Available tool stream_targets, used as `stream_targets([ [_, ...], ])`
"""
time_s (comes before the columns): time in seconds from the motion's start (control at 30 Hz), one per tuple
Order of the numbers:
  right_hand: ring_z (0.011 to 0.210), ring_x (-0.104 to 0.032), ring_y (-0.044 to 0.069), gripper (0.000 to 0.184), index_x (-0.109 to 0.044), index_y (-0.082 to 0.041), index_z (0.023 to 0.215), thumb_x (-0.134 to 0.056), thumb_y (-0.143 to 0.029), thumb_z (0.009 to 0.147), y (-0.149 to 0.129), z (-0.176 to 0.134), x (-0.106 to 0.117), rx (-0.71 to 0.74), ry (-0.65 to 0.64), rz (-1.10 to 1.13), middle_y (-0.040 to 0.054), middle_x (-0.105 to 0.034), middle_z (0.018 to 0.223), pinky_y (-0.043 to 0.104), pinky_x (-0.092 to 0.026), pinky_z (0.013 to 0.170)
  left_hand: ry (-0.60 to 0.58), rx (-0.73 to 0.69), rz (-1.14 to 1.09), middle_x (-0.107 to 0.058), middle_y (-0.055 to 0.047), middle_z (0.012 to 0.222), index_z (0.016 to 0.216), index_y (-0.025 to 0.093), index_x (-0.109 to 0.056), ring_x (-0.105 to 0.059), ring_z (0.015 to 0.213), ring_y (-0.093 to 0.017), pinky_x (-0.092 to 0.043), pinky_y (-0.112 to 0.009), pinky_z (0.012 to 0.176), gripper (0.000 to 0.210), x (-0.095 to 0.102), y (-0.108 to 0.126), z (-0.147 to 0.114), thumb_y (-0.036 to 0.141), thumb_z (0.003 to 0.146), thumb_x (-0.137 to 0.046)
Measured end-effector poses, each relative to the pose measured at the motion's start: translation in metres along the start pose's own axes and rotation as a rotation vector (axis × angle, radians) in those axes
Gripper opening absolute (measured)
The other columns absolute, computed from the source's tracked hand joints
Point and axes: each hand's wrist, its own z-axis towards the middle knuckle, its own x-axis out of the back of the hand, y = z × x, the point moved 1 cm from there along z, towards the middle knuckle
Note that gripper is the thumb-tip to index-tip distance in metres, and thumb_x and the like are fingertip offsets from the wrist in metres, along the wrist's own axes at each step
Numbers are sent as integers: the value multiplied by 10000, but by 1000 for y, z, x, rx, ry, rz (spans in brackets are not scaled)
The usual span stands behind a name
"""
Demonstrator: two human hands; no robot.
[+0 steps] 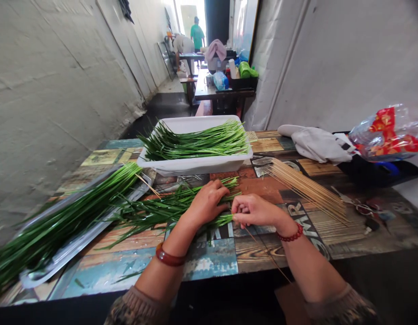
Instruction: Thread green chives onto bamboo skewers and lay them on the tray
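My left hand [209, 201] lies across a loose bunch of garlic chives [161, 205] on the table, its fingers curled down over the stalks. Close beside it, my right hand [253, 211] is closed in a pinch at the pale stalk ends. A thin bamboo skewer [271, 257] runs from that hand down towards the table's near edge; its tip is hidden among the fingers and stalks. More chives [202, 140] fill a white plastic tub [195, 168] behind my hands. On the left, a long bundle of chives [76, 216] rests on a metal tray [65, 259].
Bamboo skewers [307, 189] lie in a pile at the right, near scissors [361, 206]. A pale cap [319, 142] and a red-printed plastic bag [387, 135] sit at the back right. Beyond stand another table [209, 92] and a person in green [197, 34].
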Motion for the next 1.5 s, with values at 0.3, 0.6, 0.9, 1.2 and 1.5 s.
stream_targets([
  [0.3, 511, -621, 104, 78, -566, -164, 788, -609, -230, 790, -5, 2, -1, -16, 138, 9, -20, -620, 624, 184, -454, 470, -77, -62, 68, -587, -70, 840, 769, 188, -717, -529, 818, -192, -396, -316, 737, 126, -4, 0, -1, 285, 816, -652],
  [0.6, 516, -622, 108, 101, -578, -173, 782, -611, -266, 803, -3, 3, -2, 8, 192, 14, -13, -639, 632, 192, -448, 470, 13, -45, -9, -609, -78, 800, 662, 147, -639, -543, 777, -183, -418, -319, 756, 158, -4, -4, 1, 151, 810, -585],
  [0.9, 474, -596, 90, 250, -568, -164, 867, -589, -412, 834, 5, 13, -8, 18, 414, 191, -4, -643, 657, 184, -434, 448, 268, 294, -591, -557, 43, 610, 813, 168, -540, -506, 570, -100, -398, -214, 587, 69, -3, -11, 1, 202, 863, -507],
  [1.2, 401, -502, 69, 278, -591, -173, 848, -554, -448, 869, 7, 19, -13, 93, 550, 169, -33, -583, 591, 186, -380, 409, 285, 302, -647, -733, -47, 892, 947, 152, -712, -643, 800, -157, -477, -244, 748, 243, 1, -6, 3, 278, 869, -520],
  [1.5, 390, -470, 74, 277, -612, -182, 869, -549, -452, 868, 12, 22, -14, 127, 655, 150, -35, -573, 581, 195, -375, 393, 337, 274, -559, -671, -49, 767, 826, 139, -720, -602, 724, -132, -459, -234, 687, 194, 5, -4, 4, 177, 819, -529],
])
